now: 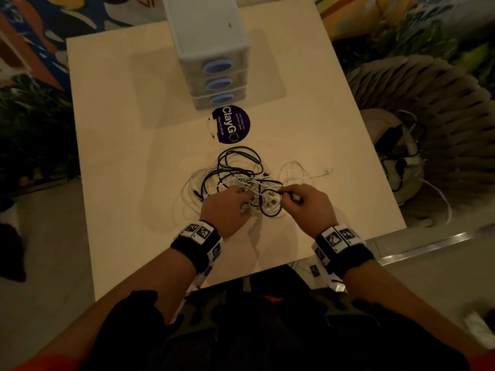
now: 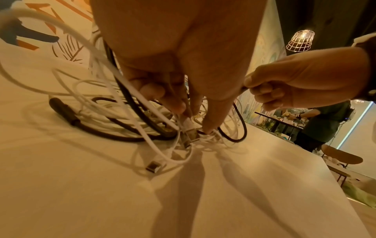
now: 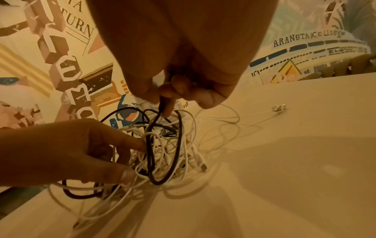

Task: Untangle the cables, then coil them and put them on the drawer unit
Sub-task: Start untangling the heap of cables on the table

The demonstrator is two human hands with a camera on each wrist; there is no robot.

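A tangle of black and white cables (image 1: 241, 178) lies in the middle of the pale table (image 1: 134, 183). My left hand (image 1: 227, 207) reaches into the near side of the knot, its fingers (image 2: 179, 104) pinching white cable strands (image 2: 187, 124) close to a plug. My right hand (image 1: 302, 202) pinches a black cable (image 3: 162, 104) and lifts a black loop (image 3: 154, 161) out of the tangle. The white drawer unit (image 1: 209, 36) with blue round handles stands at the far middle of the table, its top bare.
A dark round sticker (image 1: 231, 123) lies between the drawer unit and the cables. One white cable end (image 1: 326, 172) trails out to the right. A ribbed grey seat (image 1: 428, 103) with more cables stands beyond the table's right edge. Another person (image 2: 323, 122) stands in the background.
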